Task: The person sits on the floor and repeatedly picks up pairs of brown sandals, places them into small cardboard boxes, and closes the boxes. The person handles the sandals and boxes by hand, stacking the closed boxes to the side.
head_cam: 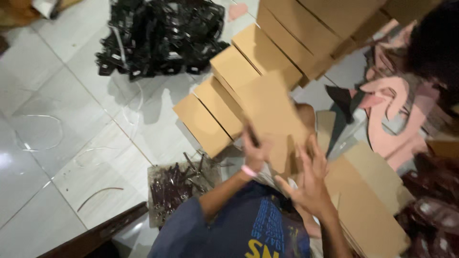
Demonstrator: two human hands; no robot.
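Dim indoor light, warm cast. Glare patch on floor tiles at left edge. Soft shadows beside cardboard boxes. Motion blur across both hands, right edge murky.

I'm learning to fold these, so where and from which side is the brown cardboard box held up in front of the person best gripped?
Probably by its lower edges, coming from below on both sides. The cardboard box stands tilted up with its broad flat face toward the camera, too wide to pinch across. The left hand grips its lower left edge, and the right hand spreads at the lower right.
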